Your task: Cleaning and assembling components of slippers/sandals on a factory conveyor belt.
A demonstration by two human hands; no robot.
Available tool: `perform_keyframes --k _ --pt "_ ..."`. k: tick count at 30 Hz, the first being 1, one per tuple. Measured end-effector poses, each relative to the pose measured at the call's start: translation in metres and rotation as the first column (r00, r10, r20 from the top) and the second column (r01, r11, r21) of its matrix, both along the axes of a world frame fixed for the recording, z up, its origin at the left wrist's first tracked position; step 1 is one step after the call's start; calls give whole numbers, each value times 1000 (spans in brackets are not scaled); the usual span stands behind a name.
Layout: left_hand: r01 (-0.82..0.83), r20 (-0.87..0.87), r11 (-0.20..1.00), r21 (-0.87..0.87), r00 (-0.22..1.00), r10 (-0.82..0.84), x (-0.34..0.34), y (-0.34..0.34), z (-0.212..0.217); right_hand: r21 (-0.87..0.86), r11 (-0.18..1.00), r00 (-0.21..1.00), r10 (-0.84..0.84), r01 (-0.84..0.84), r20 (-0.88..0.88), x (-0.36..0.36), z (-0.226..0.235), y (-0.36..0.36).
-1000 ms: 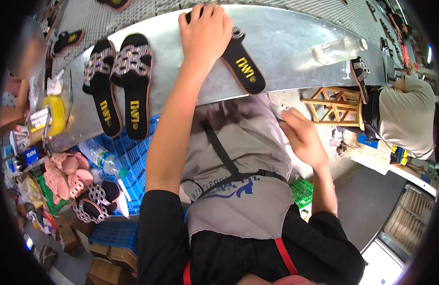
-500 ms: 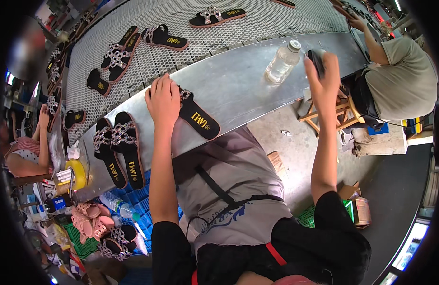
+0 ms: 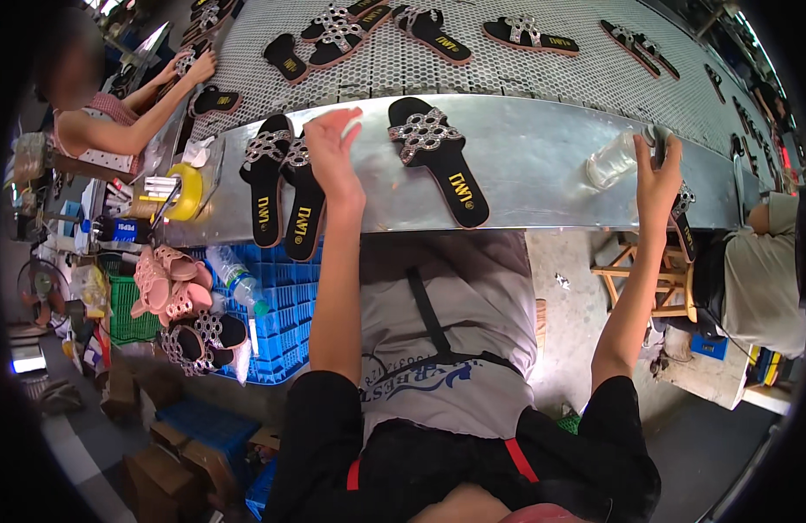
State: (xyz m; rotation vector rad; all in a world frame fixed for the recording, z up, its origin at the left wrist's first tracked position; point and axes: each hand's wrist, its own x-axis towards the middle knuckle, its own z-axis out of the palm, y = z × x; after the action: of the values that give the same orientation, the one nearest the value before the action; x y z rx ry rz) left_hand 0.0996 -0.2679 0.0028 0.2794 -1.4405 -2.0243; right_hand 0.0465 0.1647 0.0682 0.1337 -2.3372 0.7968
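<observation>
My left hand [image 3: 331,152] is raised off the metal bench, its fingers apart and nothing in them. It covers part of the right sandal [image 3: 305,209] of a black pair with jewelled straps; its mate [image 3: 266,179] lies alongside. To the right of that hand, a single jewelled black sandal [image 3: 447,170] lies on the bench, touched by neither hand. My right hand [image 3: 658,179] grips a small dark object [image 3: 656,144] whose kind I cannot make out. Just left of those fingers is a clear bottle [image 3: 612,163] of colourless liquid.
Beyond the metal bench [image 3: 534,131], a mesh conveyor [image 3: 473,78] carries several sandals. A co-worker's hands [image 3: 189,70] handle a sandal at the far left. Yellow tape [image 3: 187,192] sits at the bench's left end, above a blue crate [image 3: 285,305]. A wooden stool [image 3: 656,279] stands at right.
The view has swung, shifting the scene. My left hand has lifted off the single sandal and moved left toward the pair. My right hand still grips the dark object near the bottle.
</observation>
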Motion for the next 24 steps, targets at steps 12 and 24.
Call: perform_keyframes --k 12,24 --pt "204 83 979 -17 976 -202 125 35 -8 -930 367 987 -158 21 -41 29 -29 72" --pt "313 143 916 -252 948 -285 107 41 9 -701 704 985 -171 114 -12 -21 -47 121"
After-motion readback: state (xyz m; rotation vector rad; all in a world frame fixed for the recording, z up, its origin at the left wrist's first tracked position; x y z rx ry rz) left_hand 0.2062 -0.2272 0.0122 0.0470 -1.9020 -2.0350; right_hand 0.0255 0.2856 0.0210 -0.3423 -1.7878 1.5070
